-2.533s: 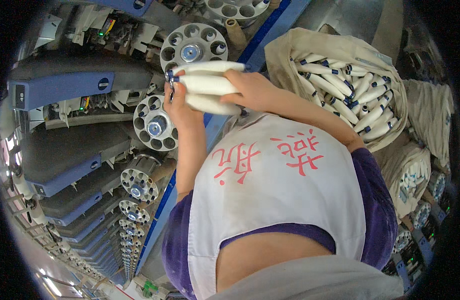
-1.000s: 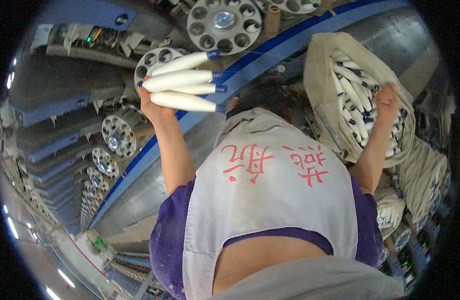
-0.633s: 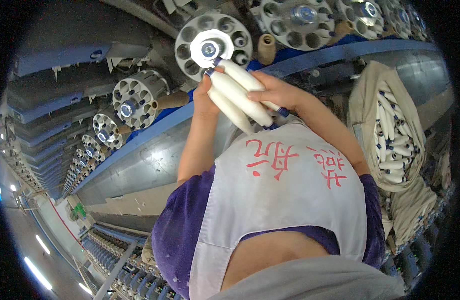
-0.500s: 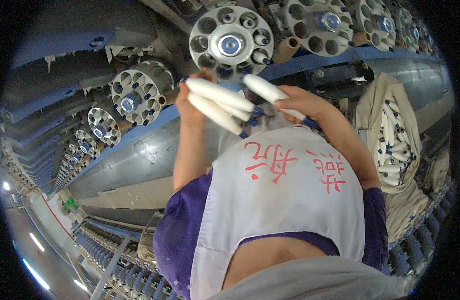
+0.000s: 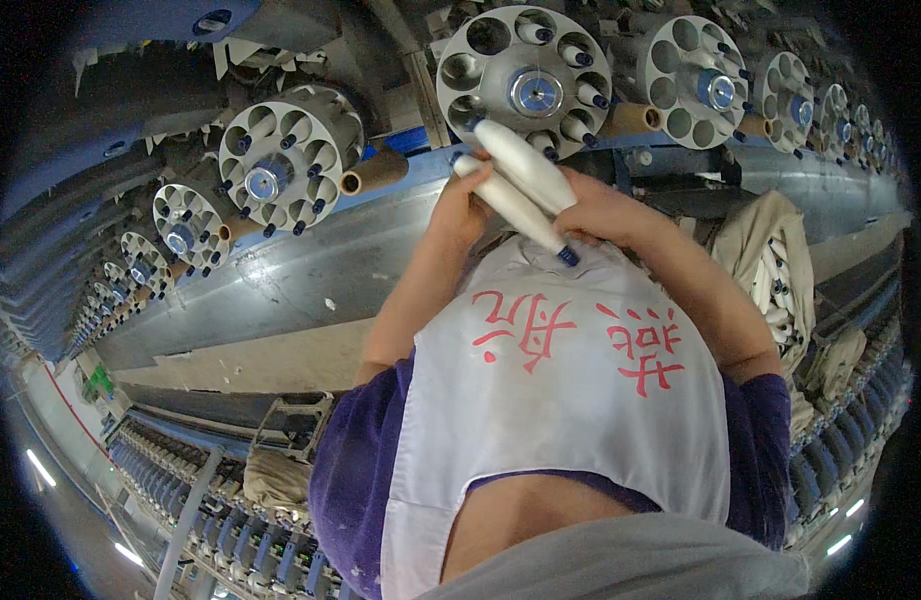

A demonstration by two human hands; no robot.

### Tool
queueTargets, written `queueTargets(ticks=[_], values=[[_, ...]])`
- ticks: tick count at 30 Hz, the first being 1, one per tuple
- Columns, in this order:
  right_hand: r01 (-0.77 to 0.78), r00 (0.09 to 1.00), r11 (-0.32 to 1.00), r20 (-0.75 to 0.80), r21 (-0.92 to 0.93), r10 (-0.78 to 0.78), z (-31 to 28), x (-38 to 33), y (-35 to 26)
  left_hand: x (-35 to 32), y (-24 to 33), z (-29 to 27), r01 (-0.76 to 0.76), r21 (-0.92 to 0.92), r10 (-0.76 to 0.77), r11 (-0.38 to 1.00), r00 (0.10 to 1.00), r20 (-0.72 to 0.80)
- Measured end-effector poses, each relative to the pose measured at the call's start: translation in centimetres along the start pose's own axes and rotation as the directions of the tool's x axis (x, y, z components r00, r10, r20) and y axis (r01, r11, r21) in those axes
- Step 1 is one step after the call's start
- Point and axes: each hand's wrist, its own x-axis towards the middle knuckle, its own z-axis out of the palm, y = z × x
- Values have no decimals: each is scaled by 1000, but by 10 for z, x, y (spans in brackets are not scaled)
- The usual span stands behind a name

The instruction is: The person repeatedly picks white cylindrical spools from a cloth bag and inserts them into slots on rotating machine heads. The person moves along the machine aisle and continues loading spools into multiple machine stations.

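My left hand [image 5: 463, 208] is closed round white yarn bobbins with dark blue tips. The lower bobbin [image 5: 521, 212] slants down to the right, its blue end over my white apron [image 5: 571, 420]. Against it lies an upper bobbin [image 5: 516, 152], whose lower end my right hand [image 5: 603, 208] grips. Its top end points up at a round magazine [image 5: 496, 75] with a ring of holes. Several holes on the magazine's right and lower side hold bobbins; some on the left look vacant. How many bobbins lie between my hands is partly hidden.
More round magazines stretch away left, such as the nearest left magazine [image 5: 243, 170], and right, such as the right magazine [image 5: 676, 75]. Brown cardboard tubes [image 5: 376, 175] stick out between them. A beige cloth sack [image 5: 746, 245] of bobbins hangs at my right. A metal panel [image 5: 311, 270] runs below.
My right hand has brought its bobbin leftward against those in my left hand, and the two hands are now close together. The view has shifted, so the magazine stands farther right in the picture.
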Motion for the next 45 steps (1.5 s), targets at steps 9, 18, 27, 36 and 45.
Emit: queueTargets(ticks=[9,18,27,36,45], values=[[-270,953,918,58,-289,299,4,54,-87,9,17,-24,-41,-59,38,997,998,-47],[82,690,234,-114,-969,-715,-22,28,-129,51,79,21,135,-288,-19,948,928,373],[343,-243,272,-365,-899,-899,-102,-39,-89,38,12,34,-390,690,395,609,904,162],[114,-38,694,-701,-711,-712,-73,-129,109,10,66,180,-259,738,43,-624,931,363],[158,-512,986,-850,49,124,-146,-320,391,23,-213,364,-754,317,-190,-575,500,845]])
